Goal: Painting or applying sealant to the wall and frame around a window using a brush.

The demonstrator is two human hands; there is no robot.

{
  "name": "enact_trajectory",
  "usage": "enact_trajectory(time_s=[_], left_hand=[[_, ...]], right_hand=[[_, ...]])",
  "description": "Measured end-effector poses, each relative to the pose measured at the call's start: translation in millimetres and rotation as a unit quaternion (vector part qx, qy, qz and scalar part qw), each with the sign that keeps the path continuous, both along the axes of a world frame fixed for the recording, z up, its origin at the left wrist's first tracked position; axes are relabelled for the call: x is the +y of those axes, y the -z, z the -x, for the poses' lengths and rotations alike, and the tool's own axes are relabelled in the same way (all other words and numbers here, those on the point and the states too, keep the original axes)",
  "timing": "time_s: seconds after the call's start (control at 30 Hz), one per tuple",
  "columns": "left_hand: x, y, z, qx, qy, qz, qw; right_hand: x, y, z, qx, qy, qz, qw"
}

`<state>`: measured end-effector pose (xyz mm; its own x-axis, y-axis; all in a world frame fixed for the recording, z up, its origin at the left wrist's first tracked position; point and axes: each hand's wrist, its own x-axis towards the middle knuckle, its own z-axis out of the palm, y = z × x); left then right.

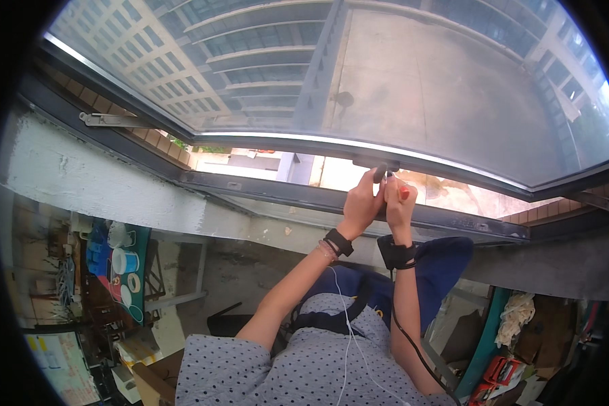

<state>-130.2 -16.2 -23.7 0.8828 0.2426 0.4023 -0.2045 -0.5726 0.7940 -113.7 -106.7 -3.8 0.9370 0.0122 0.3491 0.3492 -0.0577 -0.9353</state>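
Note:
A top-hung window sash (304, 143) is tilted outward from its dark grey frame (277, 193). At the middle of the sash's lower rail, my left hand (362, 203) is closed around a dark window handle (380, 172). Right beside it, my right hand (400, 208) grips a small tool with a red handle (404, 193), which looks like a screwdriver. Its tip is close to the window handle; whether it touches a screw is too small to tell. Both hands reach over the lower frame, and black straps circle both wrists.
A metal stay arm (118, 120) joins sash and frame at the left. Below runs a white sill wall (101, 176). A green-topped table (141, 260) with tubs stands at left, another green table (484, 338) with cloth at right. A black cable (406, 331) hangs along my right arm.

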Motion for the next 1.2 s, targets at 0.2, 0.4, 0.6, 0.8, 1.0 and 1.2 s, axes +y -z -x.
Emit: enact_trajectory(time_s=[0.2, 0.4, 0.6, 0.8, 1.0, 1.2], left_hand=[[2, 11, -4, -0.092, -0.027, -0.009, 0.995], [0, 8, -6, -0.1, -0.023, -0.002, 0.995], [3, 7, -4, -0.1, -0.021, 0.002, 0.995], [1, 7, -4, -0.093, -0.015, 0.012, 0.995], [0, 6, -5, -0.085, -0.009, 0.011, 0.996], [3, 11, -5, -0.099, -0.016, -0.007, 0.995]], right_hand=[[-46, 12, -5, 0.045, -0.035, -0.183, 0.982], [-143, 27, -27, 0.004, 0.065, -0.178, 0.982], [-193, 15, -33, 0.022, 0.132, -0.102, 0.986], [-127, 17, -22, -0.059, 0.164, 0.136, 0.975], [-35, -4, 0, -0.082, 0.066, 0.188, 0.977], [-5, -8, 9, -0.065, 0.031, 0.081, 0.994]])
